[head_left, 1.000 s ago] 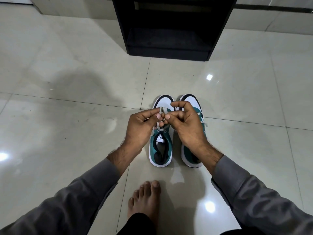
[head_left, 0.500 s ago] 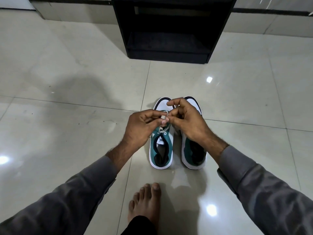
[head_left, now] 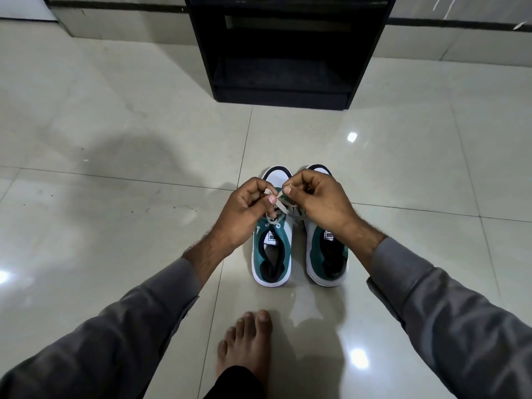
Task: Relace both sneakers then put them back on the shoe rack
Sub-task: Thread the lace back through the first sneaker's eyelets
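Note:
Two white and teal sneakers stand side by side on the tiled floor, toes pointing away from me. The left sneaker (head_left: 272, 254) has a pale lace (head_left: 277, 210) running up from its upper eyelets. My left hand (head_left: 244, 210) pinches one end of that lace, and my right hand (head_left: 316, 201) pinches the other end, both held just above the shoe's front. The right sneaker (head_left: 328, 254) is partly hidden under my right wrist. A black shoe rack (head_left: 283, 50) stands against the wall beyond the sneakers.
My bare foot (head_left: 247, 344) rests on the floor just in front of the sneakers. Glossy pale tiles (head_left: 115, 197) spread to both sides, with a wall skirting at the far edge.
My hands have drawn slightly apart and toward me, pulling the lace ends up from the left sneaker. My right wrist has shifted right, uncovering more of the right sneaker.

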